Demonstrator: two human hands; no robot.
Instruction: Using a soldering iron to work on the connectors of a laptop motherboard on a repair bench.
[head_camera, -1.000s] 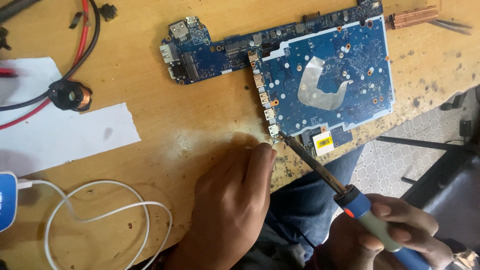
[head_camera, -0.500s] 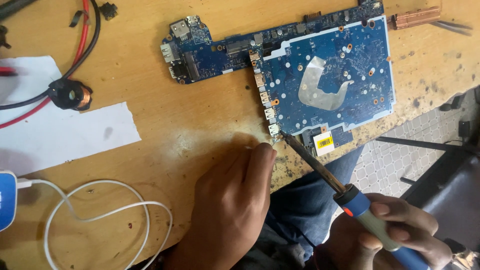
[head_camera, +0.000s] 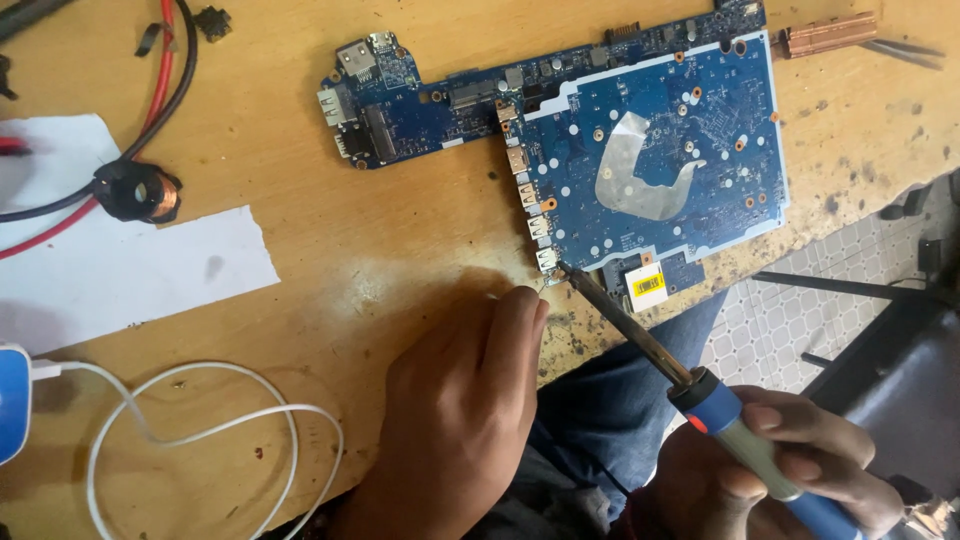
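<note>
The right hand (head_camera: 790, 460) is closed around the blue handle of a soldering iron (head_camera: 700, 385), gripping it much like a pen, low in the picture and off the edge of the wooden table (head_camera: 350, 260). The iron's dark shaft slants up and to the left, and its tip sits at the lower left corner of the blue circuit board (head_camera: 640, 150), right at the lowest of the small metal ports along that edge. The board lies flat on the table near its front edge, with a strip of silvery tape on its middle and a small yellow label near the corner being worked on.

The left hand (head_camera: 460, 420) rests palm down on the table just beside that corner, fingers together and holding nothing that can be seen; its fingertips (head_camera: 525, 305) lie close to the iron's tip. Whether they press on something tiny there is too small to tell.

To do this well, the tip should stay on the joint only, steady and brief, so that neighbouring ports and the board itself are not overheated. The left fingertips are best kept clear of the hot shaft while steadying the work.

Further left lie white paper (head_camera: 130, 270), a white cable (head_camera: 200, 430), and red and black wires (head_camera: 170, 60).
</note>
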